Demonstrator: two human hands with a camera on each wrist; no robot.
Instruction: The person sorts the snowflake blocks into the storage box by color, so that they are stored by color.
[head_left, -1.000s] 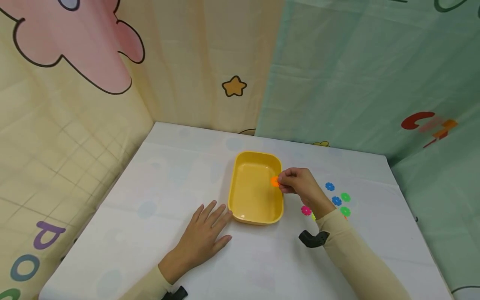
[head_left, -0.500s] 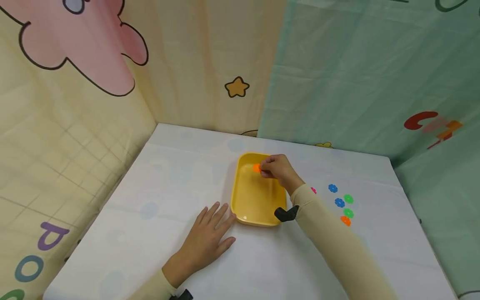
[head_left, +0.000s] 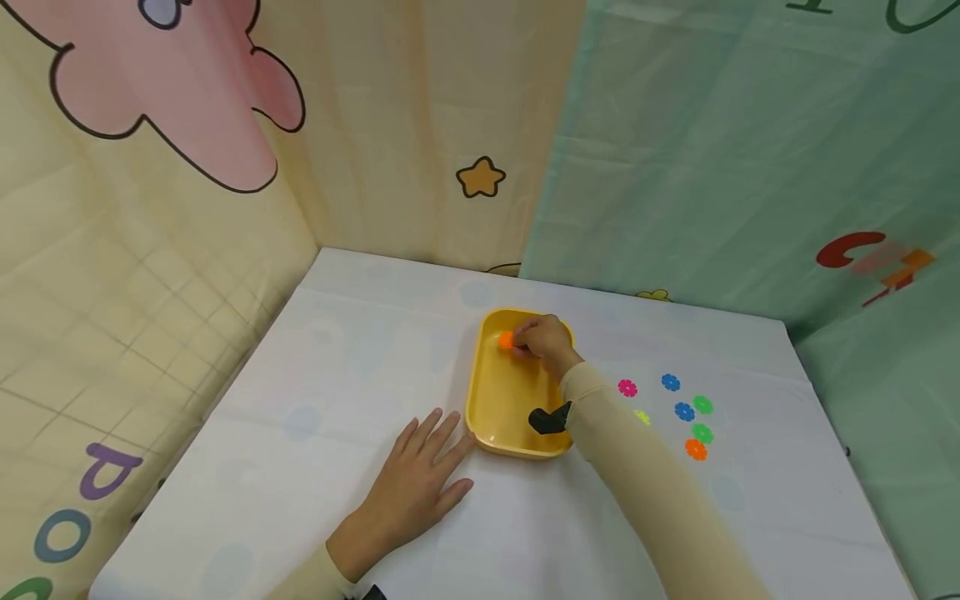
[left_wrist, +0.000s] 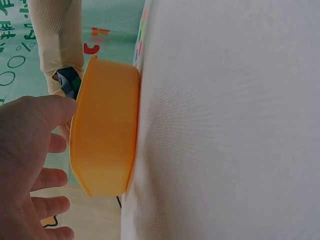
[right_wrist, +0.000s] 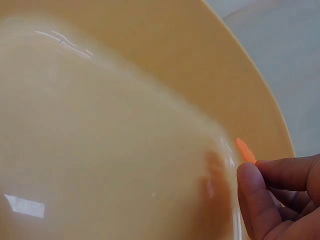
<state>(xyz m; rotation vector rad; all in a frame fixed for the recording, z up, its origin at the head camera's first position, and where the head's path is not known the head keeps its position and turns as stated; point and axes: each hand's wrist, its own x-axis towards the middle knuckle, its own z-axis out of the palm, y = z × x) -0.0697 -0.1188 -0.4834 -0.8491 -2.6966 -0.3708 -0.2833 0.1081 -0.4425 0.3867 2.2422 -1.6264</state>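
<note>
Orange disc point(head_left: 506, 341) pointing left, tilt unclear, right fingers point(right_wrist: 287, 172) pinching it, tray point(head_left: 497, 408), long axis forward, left fingers point(head_left: 446, 435) spread

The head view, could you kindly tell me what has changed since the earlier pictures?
The right hand carried the thin orange piece left and forward from the right side of the yellow rectangular tray to its far end, pinched throughout. The left hand and the coloured flower-shaped pieces stayed put.
</note>
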